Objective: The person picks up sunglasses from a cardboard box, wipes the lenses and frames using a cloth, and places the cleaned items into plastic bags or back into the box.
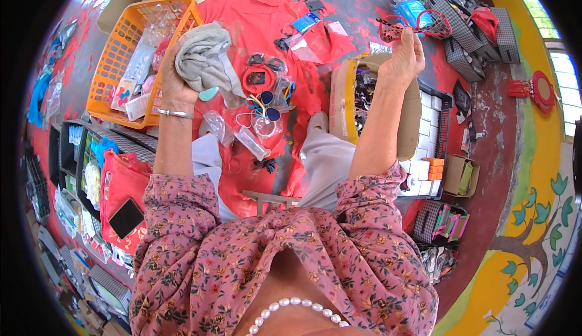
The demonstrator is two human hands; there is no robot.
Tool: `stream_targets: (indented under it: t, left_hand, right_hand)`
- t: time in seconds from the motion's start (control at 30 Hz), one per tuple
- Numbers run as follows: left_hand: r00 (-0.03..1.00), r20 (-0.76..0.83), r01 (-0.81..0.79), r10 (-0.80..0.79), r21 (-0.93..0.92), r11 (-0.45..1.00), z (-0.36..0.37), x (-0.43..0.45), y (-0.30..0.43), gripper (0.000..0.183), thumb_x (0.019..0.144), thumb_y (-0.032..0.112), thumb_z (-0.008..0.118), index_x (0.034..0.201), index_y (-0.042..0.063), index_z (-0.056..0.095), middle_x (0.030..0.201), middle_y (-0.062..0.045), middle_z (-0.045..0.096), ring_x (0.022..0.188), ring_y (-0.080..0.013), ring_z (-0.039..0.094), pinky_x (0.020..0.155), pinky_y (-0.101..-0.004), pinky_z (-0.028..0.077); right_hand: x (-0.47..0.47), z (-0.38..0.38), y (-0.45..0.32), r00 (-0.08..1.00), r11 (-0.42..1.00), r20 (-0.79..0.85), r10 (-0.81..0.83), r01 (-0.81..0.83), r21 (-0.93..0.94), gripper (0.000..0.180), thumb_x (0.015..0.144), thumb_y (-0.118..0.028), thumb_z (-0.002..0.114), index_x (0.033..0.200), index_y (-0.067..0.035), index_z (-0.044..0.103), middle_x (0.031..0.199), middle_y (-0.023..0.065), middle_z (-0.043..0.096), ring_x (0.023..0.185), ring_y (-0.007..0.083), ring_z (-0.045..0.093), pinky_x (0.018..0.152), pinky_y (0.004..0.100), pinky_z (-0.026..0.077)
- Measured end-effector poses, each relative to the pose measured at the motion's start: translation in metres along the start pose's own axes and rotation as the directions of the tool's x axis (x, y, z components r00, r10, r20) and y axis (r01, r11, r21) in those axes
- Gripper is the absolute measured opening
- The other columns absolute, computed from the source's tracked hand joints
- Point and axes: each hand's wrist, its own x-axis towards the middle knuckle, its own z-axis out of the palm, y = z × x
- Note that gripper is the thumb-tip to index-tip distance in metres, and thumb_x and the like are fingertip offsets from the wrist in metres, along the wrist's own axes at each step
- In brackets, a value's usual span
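My left hand, with a metal bangle at the wrist, holds a crumpled grey cloth up beside the orange plastic basket. Raised at the upper right, my right hand pinches a pair of red patterned eyeglasses between thumb and fingers. Beneath that forearm stands an open cardboard box filled with dark, tangled items, partly hidden by the arm. On the red sheet between my feet lie a round red object, sunglasses with dark round lenses and clear plastic packaging.
Packaged goods fill the orange basket. A black crate of white boxes stands at the right. Checked fabric bins sit along the wall. At the left, a phone rests on a red bag. A wooden stool edge shows near my legs.
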Motion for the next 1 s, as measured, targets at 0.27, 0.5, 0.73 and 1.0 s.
stream_targets:
  t: [0.27,0.5,0.73,1.0]
  left_hand:
    - [0.991,0.098,0.104,-0.093,-0.108,0.989,-0.011,0.005,-0.006,0.034,0.085,0.019,0.048,0.107,-0.007,0.053,0.105,-0.017,0.059,0.098,-0.0266,0.056,0.088,-0.0371,0.045]
    - [0.996,-0.065,0.065,-0.065,-0.008,0.998,-0.013,0.008,-0.013,0.033,0.081,0.02,0.053,0.105,-0.004,0.055,0.103,-0.015,0.06,0.095,-0.0253,0.058,0.086,-0.036,0.047]
    - [0.991,-0.078,0.107,-0.111,-0.055,0.993,-0.009,0.005,-0.017,0.035,0.084,0.021,0.047,0.107,-0.003,0.054,0.104,-0.015,0.06,0.097,-0.026,0.057,0.087,-0.0378,0.046]
    - [0.999,0.016,0.039,-0.039,0.043,0.998,-0.019,0.005,-0.002,0.039,0.086,0.022,0.044,0.114,-0.005,0.049,0.113,-0.017,0.055,0.102,-0.029,0.055,0.091,-0.0414,0.044]
  right_hand:
    - [-0.008,0.007,0.005,0.999,0.998,-0.012,-0.051,0.05,-0.035,0.009,0.078,-0.004,0.062,0.083,0.003,0.06,0.077,0.0074,0.062,0.066,0.0113,0.057,0.062,0.0219,0.045]
    - [-0.015,0.017,-0.002,0.999,0.998,-0.053,0.012,-0.016,-0.063,0.011,0.081,-0.009,0.057,0.085,0.001,0.058,0.076,0.0025,0.058,0.066,0.0081,0.051,0.061,0.0218,0.04]
    - [-0.012,0.009,-0.002,0.999,0.992,-0.046,0.005,-0.011,-0.124,0.011,0.082,-0.009,0.056,0.085,0.001,0.057,0.077,0.0022,0.056,0.07,0.0087,0.051,0.063,0.0229,0.039]
    - [-0.016,0.023,0.007,0.993,0.993,0.033,-0.115,0.116,-0.034,0.008,0.078,-0.004,0.055,0.077,0.004,0.057,0.075,0.0112,0.062,0.062,0.0154,0.054,0.059,0.0276,0.044]
